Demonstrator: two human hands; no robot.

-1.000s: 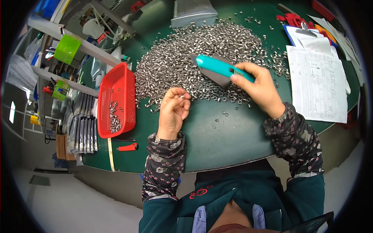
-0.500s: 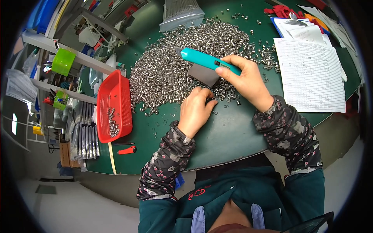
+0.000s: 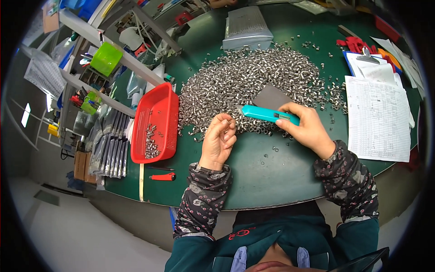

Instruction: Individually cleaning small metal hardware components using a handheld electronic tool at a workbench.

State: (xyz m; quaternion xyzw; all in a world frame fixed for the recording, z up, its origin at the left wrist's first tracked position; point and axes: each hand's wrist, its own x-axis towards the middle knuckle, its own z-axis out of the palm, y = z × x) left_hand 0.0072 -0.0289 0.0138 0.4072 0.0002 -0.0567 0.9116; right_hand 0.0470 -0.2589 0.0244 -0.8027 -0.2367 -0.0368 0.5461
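- In the head view, our right hand (image 3: pixel 308 129) grips a teal utility knife (image 3: pixel 260 112), over the near edge of the heaped metal rings (image 3: pixel 244 72), its blade pointing left.
- Our left hand (image 3: pixel 218 141) sits just left of the blade, fingers curled; we cannot tell whether it pinches anything.
- Farther left, a red basket (image 3: pixel 170 133) holds some rings.

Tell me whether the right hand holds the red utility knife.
No, the right hand holds a teal utility knife, while the red utility knife lies on the green table.
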